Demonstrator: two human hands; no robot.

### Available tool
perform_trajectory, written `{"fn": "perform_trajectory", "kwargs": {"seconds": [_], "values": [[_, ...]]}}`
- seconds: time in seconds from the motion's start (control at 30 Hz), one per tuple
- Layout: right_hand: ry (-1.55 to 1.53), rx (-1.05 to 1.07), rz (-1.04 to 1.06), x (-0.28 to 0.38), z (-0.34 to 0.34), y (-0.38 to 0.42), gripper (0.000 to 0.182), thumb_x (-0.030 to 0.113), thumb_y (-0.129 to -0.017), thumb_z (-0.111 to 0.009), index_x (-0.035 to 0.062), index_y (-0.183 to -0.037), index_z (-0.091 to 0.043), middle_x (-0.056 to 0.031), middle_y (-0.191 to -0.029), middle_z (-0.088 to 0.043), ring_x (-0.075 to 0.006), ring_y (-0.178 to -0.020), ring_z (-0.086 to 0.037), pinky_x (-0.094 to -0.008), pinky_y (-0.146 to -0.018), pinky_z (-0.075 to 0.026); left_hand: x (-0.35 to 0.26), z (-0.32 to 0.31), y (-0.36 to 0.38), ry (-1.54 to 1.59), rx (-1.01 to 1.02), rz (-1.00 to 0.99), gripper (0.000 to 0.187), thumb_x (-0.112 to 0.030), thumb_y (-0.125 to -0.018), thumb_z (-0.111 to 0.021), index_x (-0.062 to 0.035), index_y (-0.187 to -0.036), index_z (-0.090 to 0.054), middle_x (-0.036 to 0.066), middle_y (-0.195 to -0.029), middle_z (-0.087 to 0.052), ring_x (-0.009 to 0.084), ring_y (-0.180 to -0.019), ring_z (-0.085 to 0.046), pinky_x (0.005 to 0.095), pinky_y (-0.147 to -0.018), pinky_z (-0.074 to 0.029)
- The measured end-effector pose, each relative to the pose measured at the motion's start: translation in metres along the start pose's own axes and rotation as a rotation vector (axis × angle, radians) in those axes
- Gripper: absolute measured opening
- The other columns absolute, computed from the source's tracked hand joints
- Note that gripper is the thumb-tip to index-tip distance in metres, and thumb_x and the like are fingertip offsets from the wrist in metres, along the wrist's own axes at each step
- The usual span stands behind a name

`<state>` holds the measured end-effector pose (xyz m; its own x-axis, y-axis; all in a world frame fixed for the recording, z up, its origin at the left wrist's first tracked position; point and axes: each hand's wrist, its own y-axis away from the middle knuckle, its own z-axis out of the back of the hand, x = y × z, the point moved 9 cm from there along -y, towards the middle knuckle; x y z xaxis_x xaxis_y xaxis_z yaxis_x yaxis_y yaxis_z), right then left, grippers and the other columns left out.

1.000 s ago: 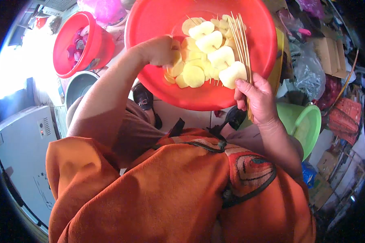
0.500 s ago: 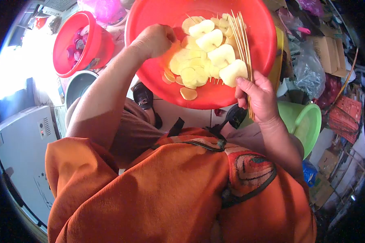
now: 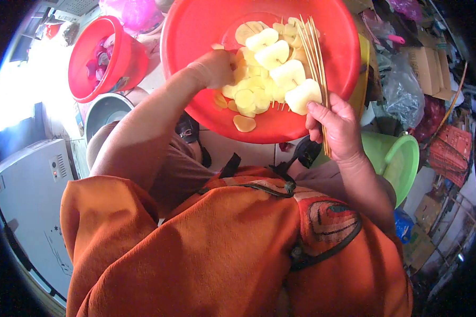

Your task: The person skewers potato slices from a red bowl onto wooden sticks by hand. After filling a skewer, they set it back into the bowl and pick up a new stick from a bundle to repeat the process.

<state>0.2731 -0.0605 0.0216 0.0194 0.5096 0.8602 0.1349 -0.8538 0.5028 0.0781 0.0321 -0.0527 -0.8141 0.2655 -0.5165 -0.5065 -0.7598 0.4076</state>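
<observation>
Slices (image 3: 245,99), round and pale yellow, are lying inside the wide red plastic basin (image 3: 195,26) by the half-curled left hand (image 3: 215,68), its grasp indeterminable, while the closed right hand (image 3: 339,126) is clamping thin wooden skewers (image 3: 316,61), slackening pressure risking scatter.

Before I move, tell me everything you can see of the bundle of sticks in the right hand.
The sticks are thin, straight and pale tan, apparently wood or bamboo; overlap hides their number. The right hand grips them low, with their lower ends poking out beneath. They stand slightly slanted in the picture, upper ends fanned over the red basin. Whether the nearest large slice touches them is unclear.
</observation>
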Motion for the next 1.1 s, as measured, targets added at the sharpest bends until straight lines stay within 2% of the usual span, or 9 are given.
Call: {"fn": "perform_trajectory", "kwargs": {"seconds": [0.2, 0.47, 0.53, 0.67, 0.73, 0.83, 1.0, 1.07, 1.1], "values": [[-0.016, 0.017, 0.006, 0.001, 0.001, 0.0, 0.016, 0.019, -0.084, -0.061, 0.0049, -0.093, -0.058, -0.0003, -0.065, -0.057, -0.0051, -0.049, -0.049, -0.0173, -0.042, -0.041, 0.037, 0.019, -0.002, 0.348, 0.011, 0.29, 0.035, -0.029, -0.078, -0.053, -0.0013, -0.098, -0.062, 0.016, -0.087, -0.065, 0.0261, -0.081, -0.063, 0.0348, -0.072, -0.049], [-0.005, 0.016, -0.003, 0.0, -0.001, 0.002, 0.016, 0.018, -0.084, -0.061, 0.0048, -0.093, -0.058, -0.0003, -0.065, -0.057, -0.0057, -0.049, -0.05, -0.0182, -0.043, -0.041, 0.028, 0.032, -0.013, -0.309, -0.147, 0.048, 0.038, -0.032, -0.081, -0.049, -0.0008, -0.098, -0.063, 0.018, -0.089, -0.065, 0.0327, -0.085, -0.062, 0.0389, -0.078, -0.049], [-0.001, 0.021, -0.003, 0.0, -0.002, 0.002, 0.016, 0.018, -0.084, -0.061, 0.0046, -0.093, -0.058, -0.0006, -0.066, -0.057, -0.006, -0.05, -0.05, -0.0184, -0.043, -0.042, 0.04, 0.053, 0.003, 0.187, -0.27, 0.259, 0.041, -0.034, -0.081, -0.051, 0.0002, -0.101, -0.062, 0.018, -0.092, -0.064, 0.0316, -0.085, -0.062, 0.0382, -0.078, -0.049], [0.021, 0.031, -0.015, 0.0, -0.003, 0.003, 0.017, 0.018, -0.084, -0.06, 0.0045, -0.093, -0.058, -0.0009, -0.066, -0.057, -0.0061, -0.05, -0.05, -0.0185, -0.043, -0.042, 0.041, 0.049, 0.005, 0.361, -0.283, 0.308, 0.041, -0.034, -0.08, -0.053, -0.0013, -0.105, -0.061, 0.019, -0.091, -0.064, 0.0322, -0.083, -0.062, 0.0378, -0.077, -0.05], [0.005, 0.038, -0.002, 0.0, -0.004, 0.002, 0.017, 0.018, -0.084, -0.06, 0.0045, -0.093, -0.057, -0.0011, -0.066, -0.058, -0.0061, -0.05, -0.051, -0.0188, -0.043, -0.042, 0.037, 0.04, 0.011, 0.622, -0.293, 0.405, 0.04, -0.032, -0.079, -0.064, -0.0011, -0.103, -0.061, 0.014, -0.088, -0.064, 0.0219, -0.071, -0.063, 0.032, -0.069, -0.05], [0.001, 0.04, -0.004, -0.001, -0.003, 0.002, 0.016, 0.018, -0.085, -0.06, 0.0043, -0.093, -0.057, -0.0013, -0.066, -0.058, -0.0062, -0.05, -0.051, -0.019, -0.044, -0.042, 0.028, 0.025, 0.0, 0.031, -0.228, 0.264, 0.035, -0.031, -0.079, -0.062, -0.0027, -0.1, -0.063, 0.014, -0.091, -0.065, 0.0232, -0.079, -0.063, 0.0325, -0.073, -0.05], [-0.001, 0.043, -0.004, -0.003, -0.002, 0.001, 0.016, 0.017, -0.085, -0.06, 0.004, -0.094, -0.057, -0.0012, -0.066, -0.057, -0.0061, -0.05, -0.051, -0.019, -0.044, -0.043, 0.024, 0.009, -0.009, -0.031, -0.081, 0.144, 0.031, -0.027, -0.079, -0.058, -0.0084, -0.103, -0.063, 0.012, -0.089, -0.066, 0.0236, -0.083, -0.063, 0.0336, -0.076, -0.05], [-0.001, 0.038, 0.001, -0.003, -0.001, 0.001, 0.016, 0.017, -0.085, -0.06, 0.0038, -0.094, -0.057, -0.0012, -0.065, -0.057, -0.006, -0.05, -0.051, -0.019, -0.044, -0.043, 0.038, 0.042, -0.005, 0.022, -0.304, 0.204, 0.03, -0.023, -0.079, -0.059, -0.0052, -0.103, -0.062, 0.011, -0.083, -0.066, 0.0218, -0.075, -0.063, 0.0328, -0.068, -0.05], [-0.008, 0.035, 0.008, -0.002, -0.002, 0.002, 0.017, 0.017, -0.085, -0.06, 0.0038, -0.094, -0.057, -0.0011, -0.065, -0.057, -0.006, -0.05, -0.051, -0.0189, -0.044, -0.042, 0.049, 0.046, 0.002, 0.424, -0.294, 0.341, 0.028, -0.018, -0.078, -0.061, -0.0024, -0.102, -0.061, 0.008, -0.083, -0.066, 0.0178, -0.069, -0.062, 0.029, -0.063, -0.05]]}}
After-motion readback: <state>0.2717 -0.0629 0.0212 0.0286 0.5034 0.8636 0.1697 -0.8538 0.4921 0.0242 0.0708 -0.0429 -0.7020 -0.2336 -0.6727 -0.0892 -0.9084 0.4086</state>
